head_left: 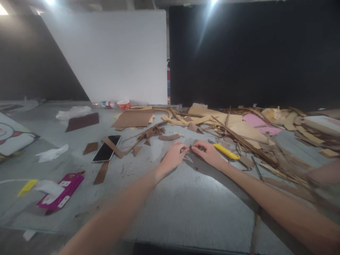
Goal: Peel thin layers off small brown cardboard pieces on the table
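Note:
Over the middle of the grey table, my left hand [174, 154] and my right hand [207, 151] meet fingertip to fingertip, both in a pinch. Between them shows a small dark brown piece [190, 147], mostly covered by the fingers; its material is too small to tell. Just right of my right hand lies a yellow utility knife [226, 151]. Beyond my left hand rests a curved brown strip [169, 137], with folded brown scraps [150, 134] beside it.
A phone [106, 149] with a brown strip across it lies left. Nearer is a magenta power strip [62, 191] with a white plug. Brown and tan offcuts [247, 138] pile at the right. A red paper cup [123, 104] stands by the white panel [119, 53]. A blurred arm [325, 177] reaches in at right.

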